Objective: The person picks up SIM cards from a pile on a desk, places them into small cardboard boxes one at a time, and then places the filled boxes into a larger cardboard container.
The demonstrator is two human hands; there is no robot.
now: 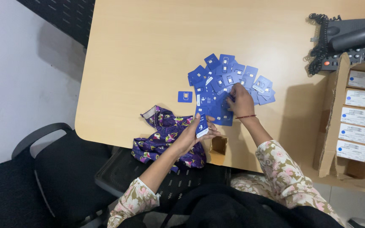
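A spread pile of small blue cards [229, 82] lies on the light wooden table [148, 50]. My right hand [240, 100] rests on the pile's near side, fingertips pinching at one card. My left hand [193, 134] holds a small stack of the same blue cards [202, 123] upright near the table's front edge. One single blue card [185, 96] lies apart, left of the pile. A purple patterned cloth [165, 137] hangs over the table edge under my left hand.
A dark desk telephone [351, 40] with coiled cord sits at the far right. An open cardboard carton [332, 122] holds several white boxes [355, 116]. A small open brown box [219, 148] stands at the table edge. A black chair [60, 169] is at the left.
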